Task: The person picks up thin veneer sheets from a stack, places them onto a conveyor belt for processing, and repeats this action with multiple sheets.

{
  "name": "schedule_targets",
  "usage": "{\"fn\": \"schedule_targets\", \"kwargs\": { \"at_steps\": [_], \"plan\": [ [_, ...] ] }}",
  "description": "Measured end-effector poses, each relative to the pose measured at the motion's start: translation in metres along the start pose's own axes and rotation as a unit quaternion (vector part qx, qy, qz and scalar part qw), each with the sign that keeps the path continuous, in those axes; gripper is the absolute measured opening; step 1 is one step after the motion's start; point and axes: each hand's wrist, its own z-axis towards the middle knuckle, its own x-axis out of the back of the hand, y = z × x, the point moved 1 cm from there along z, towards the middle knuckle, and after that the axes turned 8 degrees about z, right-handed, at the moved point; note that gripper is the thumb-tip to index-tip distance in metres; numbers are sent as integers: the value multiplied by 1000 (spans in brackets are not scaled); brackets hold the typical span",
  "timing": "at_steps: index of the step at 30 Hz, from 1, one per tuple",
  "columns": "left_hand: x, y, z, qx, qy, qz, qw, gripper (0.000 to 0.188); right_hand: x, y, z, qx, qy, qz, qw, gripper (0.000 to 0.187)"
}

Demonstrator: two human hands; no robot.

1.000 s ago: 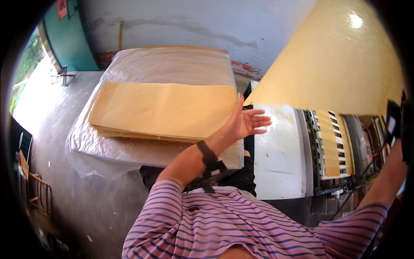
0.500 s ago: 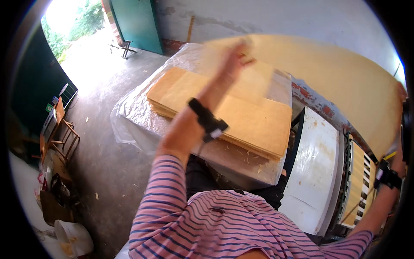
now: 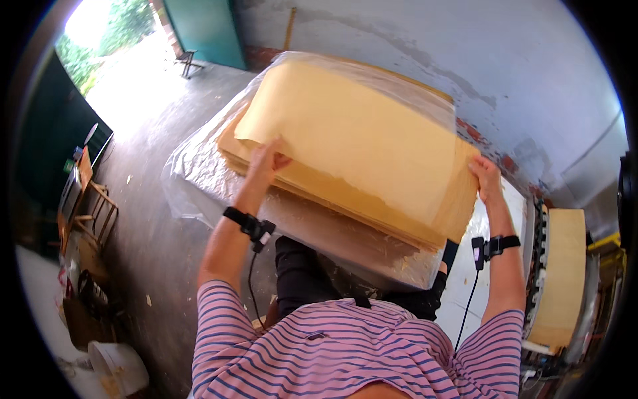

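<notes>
A wide, thin tan sheet of wood veneer [image 3: 359, 133] slants over a stack of similar sheets [image 3: 229, 147]. My left hand [image 3: 271, 158] pinches its near edge toward the left end, where the sheet bows up a little. At the right end my right hand [image 3: 487, 177] is closed on the sheet's edge, thumb on top. Beneath the stack is a low platform wrapped in clear plastic [image 3: 199, 176]. Most of the stack's top is hidden under the sheet.
To the right stands a machine with a white metal top [image 3: 473, 286], and another veneer piece [image 3: 561, 272] lies on it. A peeling wall [image 3: 425, 46] rises behind. At left are a wooden chair [image 3: 93, 193], a white bucket [image 3: 119, 366] and an open green door [image 3: 206, 33].
The large sheet has come down from the far right onto the stack. My left hand moved back toward me, and my right hand came in from the far right edge.
</notes>
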Motion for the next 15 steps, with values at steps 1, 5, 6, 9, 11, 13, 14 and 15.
{"fn": "schedule_targets", "kwargs": {
  "at_steps": [1, 5, 6, 9, 11, 13, 14, 15],
  "plan": [
    [12, -19, 5, 11, -23, 21, 999, 23, -7, 16, 1, -8, 4, -14, 1000, 35],
    [27, -52, 12, 43, 20, -32, 998, 23, -31, 43, -11, -26, -11, -82, 996, 36],
    [26, -51, 13, 43, 37, -61, 997, 23, -27, 50, -12, -9, 5, -137, 991, 37],
    [34, -48, 17, 47, 80, -46, 995, 22, -23, 62, -5, 21, 20, -222, 975, 38],
    [37, -48, 15, 55, 97, 1, 994, 21, -19, 67, -7, 32, 26, -255, 966, 38],
    [38, -47, 10, 69, 61, 40, 995, 20, -14, 67, -5, 70, 26, -331, 941, 38],
    [37, -45, 7, 77, 51, 47, 995, 20, -8, 73, -1, 84, 24, -343, 935, 38],
    [39, -45, 3, 73, 52, 69, 994, 20, -2, 83, 5, 95, 22, -357, 929, 39]
  ]
}}
